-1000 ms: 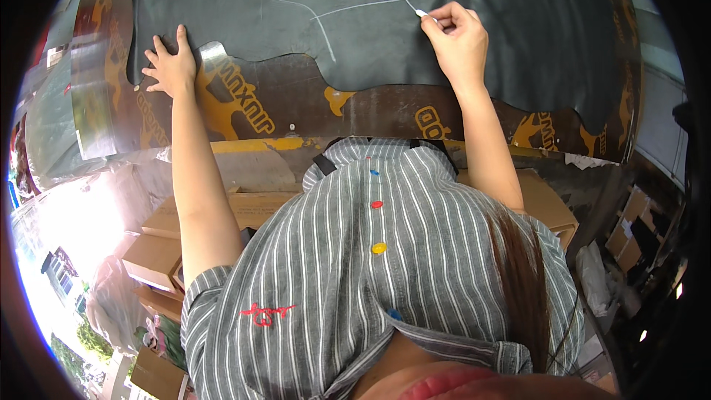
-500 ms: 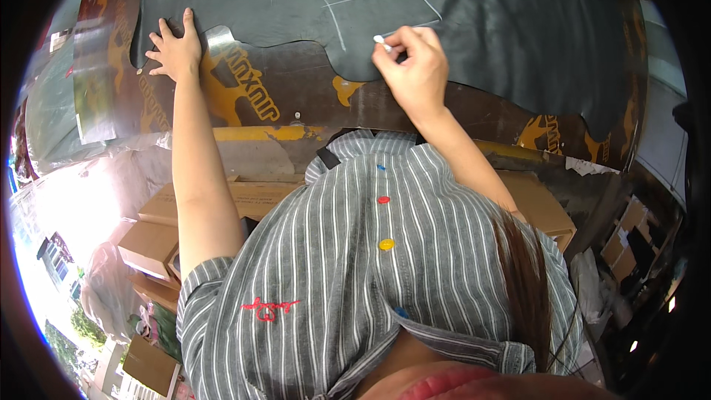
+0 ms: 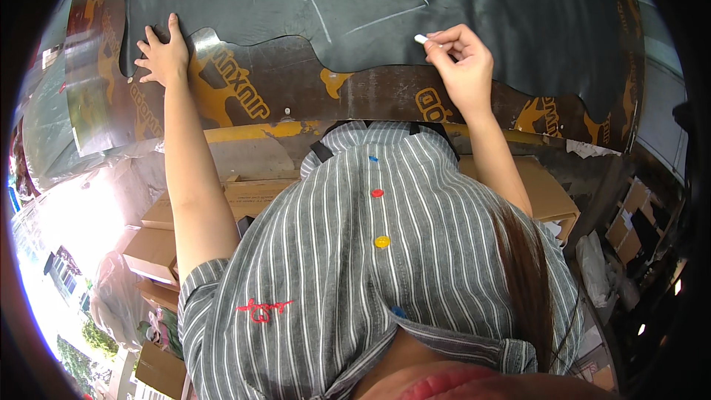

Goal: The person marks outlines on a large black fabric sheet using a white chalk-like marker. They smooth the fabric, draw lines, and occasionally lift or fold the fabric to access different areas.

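A large dark grey-green sheet that looks like leather (image 3: 281,11) spreads over the far part of the table, its near edge wavy. My left hand (image 3: 164,55) lies flat on the sheet's left end with fingers spread. Between the thumb and fingers of my right hand (image 3: 468,67) is a short white piece of chalk (image 3: 421,39), over the sheet's near edge. Left of the chalk, thin white lines (image 3: 389,17) on the sheet form a slanted four-sided outline, open at its left, beside a curved line (image 3: 320,15).
The brown table board (image 3: 355,96) with yellow printing shows along the near side. Cardboard boxes (image 3: 152,252) stand below it at the left, and another box (image 3: 544,189) at the right. Clear plastic sheeting (image 3: 55,126) hangs by the left edge.
My right hand has moved right with the chalk, away from the outline. The outline's lower line, partly covered by that hand before, now shows fully. My left hand stays flat on the sheet.
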{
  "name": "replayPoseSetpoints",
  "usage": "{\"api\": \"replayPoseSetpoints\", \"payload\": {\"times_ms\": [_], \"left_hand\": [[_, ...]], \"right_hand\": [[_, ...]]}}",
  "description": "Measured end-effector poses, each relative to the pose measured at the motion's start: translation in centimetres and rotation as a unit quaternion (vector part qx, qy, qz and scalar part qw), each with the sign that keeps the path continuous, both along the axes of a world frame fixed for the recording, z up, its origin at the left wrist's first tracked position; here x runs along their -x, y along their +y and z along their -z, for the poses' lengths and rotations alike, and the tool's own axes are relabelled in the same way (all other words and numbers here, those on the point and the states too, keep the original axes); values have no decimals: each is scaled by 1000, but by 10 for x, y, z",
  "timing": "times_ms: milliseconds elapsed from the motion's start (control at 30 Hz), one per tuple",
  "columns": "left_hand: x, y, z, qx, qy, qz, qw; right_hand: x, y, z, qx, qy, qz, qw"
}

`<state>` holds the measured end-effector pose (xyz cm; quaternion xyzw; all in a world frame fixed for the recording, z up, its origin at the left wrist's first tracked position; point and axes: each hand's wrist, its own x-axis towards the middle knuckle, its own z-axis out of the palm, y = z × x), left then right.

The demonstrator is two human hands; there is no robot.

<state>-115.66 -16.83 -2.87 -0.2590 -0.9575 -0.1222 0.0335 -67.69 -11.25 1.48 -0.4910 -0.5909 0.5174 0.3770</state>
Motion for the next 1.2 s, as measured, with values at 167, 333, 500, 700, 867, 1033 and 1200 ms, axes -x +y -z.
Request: {"api": "replayPoseSetpoints", "payload": {"times_ms": [167,333,500,700,867,1033,1200], "left_hand": [[0,0,-1,-1,-3,0,1000],[0,0,-1,-2,-8,0,1000],[3,-2,2,-2,-2,3,1000],[2,-2,1,-3,-3,5,1000],[4,-2,3,-3,0,5,1000],[1,-1,1,0,3,7,1000],[-1,-2,-2,10,2,-6,1000]], "right_hand": [[25,-19,-8,-143,-128,-13,981],[30,-18,-4,-153,-162,-13,975],[19,-15,-5,-109,-121,-38,986],[22,-24,-9,-114,-138,-58,982],[45,-29,-11,-111,-59,-66,990],[72,-35,-5,-150,-103,-92,979],[71,-14,-10,-76,-91,-116,986]]}}
